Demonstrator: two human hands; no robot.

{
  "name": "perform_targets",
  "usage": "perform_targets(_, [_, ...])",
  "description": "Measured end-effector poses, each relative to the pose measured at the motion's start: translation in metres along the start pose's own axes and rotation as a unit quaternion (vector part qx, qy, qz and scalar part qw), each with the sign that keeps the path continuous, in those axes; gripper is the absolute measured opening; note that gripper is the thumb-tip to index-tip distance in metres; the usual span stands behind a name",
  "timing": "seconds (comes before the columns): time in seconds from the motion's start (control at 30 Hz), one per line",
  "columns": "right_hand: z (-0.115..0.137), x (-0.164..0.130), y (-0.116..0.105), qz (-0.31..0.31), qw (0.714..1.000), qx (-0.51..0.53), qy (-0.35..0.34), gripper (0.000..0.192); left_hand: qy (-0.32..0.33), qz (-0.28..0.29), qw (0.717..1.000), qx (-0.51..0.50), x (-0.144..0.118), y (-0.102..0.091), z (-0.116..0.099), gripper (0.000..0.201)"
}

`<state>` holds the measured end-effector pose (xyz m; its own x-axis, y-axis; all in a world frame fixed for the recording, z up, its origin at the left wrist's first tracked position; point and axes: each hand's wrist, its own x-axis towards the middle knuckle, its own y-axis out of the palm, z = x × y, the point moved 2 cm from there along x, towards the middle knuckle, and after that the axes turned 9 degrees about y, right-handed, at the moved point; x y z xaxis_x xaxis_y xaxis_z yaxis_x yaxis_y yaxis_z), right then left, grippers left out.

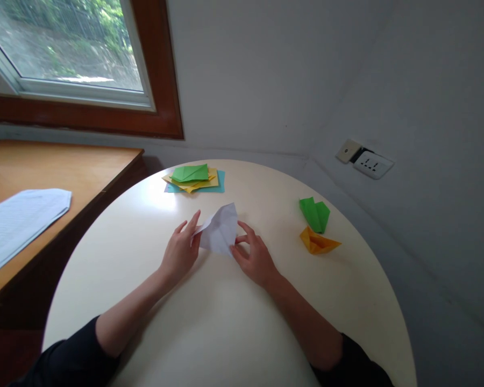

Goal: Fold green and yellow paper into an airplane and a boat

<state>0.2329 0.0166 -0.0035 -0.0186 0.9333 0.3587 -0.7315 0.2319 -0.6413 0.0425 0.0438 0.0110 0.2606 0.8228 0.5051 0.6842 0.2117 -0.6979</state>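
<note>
A white sheet of paper (220, 231), creased and partly folded, is held up between my two hands over the round table. My left hand (181, 247) grips its left edge, thumb on the near side and a finger pointing up. At the right edge, my right hand (253, 252) pinches the paper between thumb and fingers. To the right lie a folded green paper piece (315, 215) and an orange paper boat (318, 243), both apart from my hands.
At the back of the white round table (226, 333) lies a stack of coloured papers (193, 178), green on top. A wooden desk (100, 166) with white sheets (24, 223) stands at the left. A wall socket (372, 163) is on the right, a window (72, 48) upper left.
</note>
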Motion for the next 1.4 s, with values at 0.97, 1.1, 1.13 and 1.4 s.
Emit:
perform_targets(0.97, [-0.009, 0.008, 0.003, 0.017, 0.999, 0.01, 0.048, 0.023, 0.032, 0.242, 0.97, -0.016, -0.023, 0.022, -0.027, 0.045])
perform_targets(1.1, [-0.007, 0.009, 0.002, 0.011, 0.999, 0.024, 0.042, 0.016, 0.075, 0.266, 0.96, 0.051, -0.027, 0.024, -0.029, 0.046])
perform_targets(1.13, [-0.006, 0.009, 0.001, 0.01, 0.999, 0.027, 0.041, 0.015, 0.087, 0.271, 0.956, 0.068, -0.028, 0.025, -0.03, 0.047])
perform_targets(1.4, [-0.004, 0.006, 0.003, 0.021, 0.999, -0.028, -0.026, 0.012, 0.127, 0.274, 0.942, 0.144, -0.035, 0.028, -0.035, 0.051])
